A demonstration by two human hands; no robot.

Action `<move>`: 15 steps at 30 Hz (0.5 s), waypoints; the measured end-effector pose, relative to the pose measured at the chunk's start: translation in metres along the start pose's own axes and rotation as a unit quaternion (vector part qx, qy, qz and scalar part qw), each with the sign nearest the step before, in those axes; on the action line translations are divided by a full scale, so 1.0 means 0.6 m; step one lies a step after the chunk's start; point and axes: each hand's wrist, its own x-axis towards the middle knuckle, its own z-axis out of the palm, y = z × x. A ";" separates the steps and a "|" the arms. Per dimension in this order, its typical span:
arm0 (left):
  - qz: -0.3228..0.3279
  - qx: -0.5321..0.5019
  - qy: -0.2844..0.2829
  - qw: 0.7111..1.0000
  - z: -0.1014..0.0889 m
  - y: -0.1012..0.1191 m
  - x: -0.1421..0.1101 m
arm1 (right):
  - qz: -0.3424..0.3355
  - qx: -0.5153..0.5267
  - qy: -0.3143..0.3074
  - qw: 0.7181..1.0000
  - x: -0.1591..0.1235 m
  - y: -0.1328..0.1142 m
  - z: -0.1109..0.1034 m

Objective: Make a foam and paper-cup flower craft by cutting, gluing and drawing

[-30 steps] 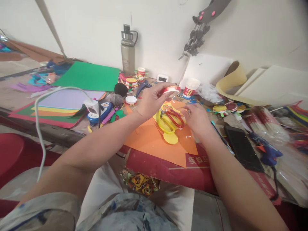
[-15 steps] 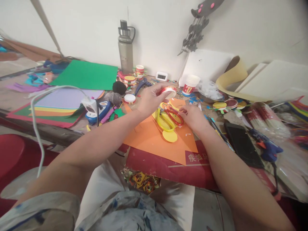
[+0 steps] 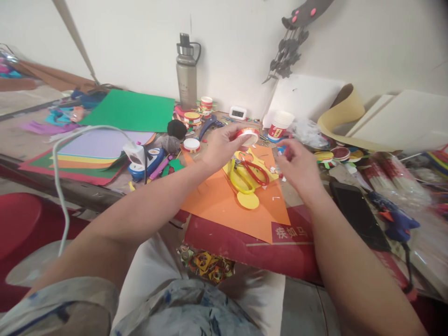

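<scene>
My left hand (image 3: 224, 147) is closed around a short red-and-white ring that looks cut from a paper cup (image 3: 249, 136), its white opening turned towards me. My right hand (image 3: 297, 163) is raised over the right side of the orange paper (image 3: 234, 212), fingers bent and thumb and forefinger apart, with nothing visible held. Below and between the hands lie scissors with yellow handles (image 3: 241, 183) and scissors with red handles (image 3: 262, 177). A yellow paper circle (image 3: 248, 200) rests on the orange sheet.
Behind stand a paper cup (image 3: 279, 127), a water bottle (image 3: 187, 79) and a small clock (image 3: 237, 113). Coloured paper (image 3: 131, 112) lies left, beside a white cable (image 3: 58, 186). To the right are a phone (image 3: 359, 214) and a blue glue gun (image 3: 397, 221). Paper scraps (image 3: 206, 266) sit below the table edge.
My right hand has moved away from the red-handled scissors, to the right and slightly up. My left hand still holds the cup ring. The view has shifted slightly.
</scene>
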 end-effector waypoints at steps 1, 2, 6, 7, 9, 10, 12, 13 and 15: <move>-0.005 0.002 0.001 1.000 0.000 0.001 -0.001 | 0.004 0.081 0.024 0.996 0.001 -0.004 -0.003; -0.008 0.005 0.000 1.000 0.000 0.002 -0.001 | -0.001 0.164 0.032 0.986 0.002 -0.009 -0.006; 0.001 0.015 -0.013 1.000 0.002 0.004 -0.006 | -0.104 0.286 0.031 0.952 -0.001 -0.034 -0.011; 0.003 0.019 -0.015 1.000 0.003 0.004 -0.007 | -0.127 0.273 0.050 0.952 -0.004 -0.041 -0.011; 0.005 0.029 -0.016 0.999 0.005 0.006 -0.009 | -0.147 0.260 0.099 0.949 -0.014 -0.054 -0.010; 0.005 0.034 -0.015 0.999 0.006 0.007 -0.011 | -0.149 0.268 0.118 0.944 -0.019 -0.060 -0.009; 0.007 0.045 -0.019 0.999 0.008 0.011 -0.014 | -0.147 0.295 0.134 0.934 -0.031 -0.068 -0.009; 0.008 0.050 -0.023 0.998 0.009 0.014 -0.016 | -0.147 0.303 0.134 0.932 -0.036 -0.071 -0.009; 0.013 0.058 -0.033 0.998 0.012 0.019 -0.020 | -0.149 0.275 0.110 0.943 -0.043 -0.071 -0.012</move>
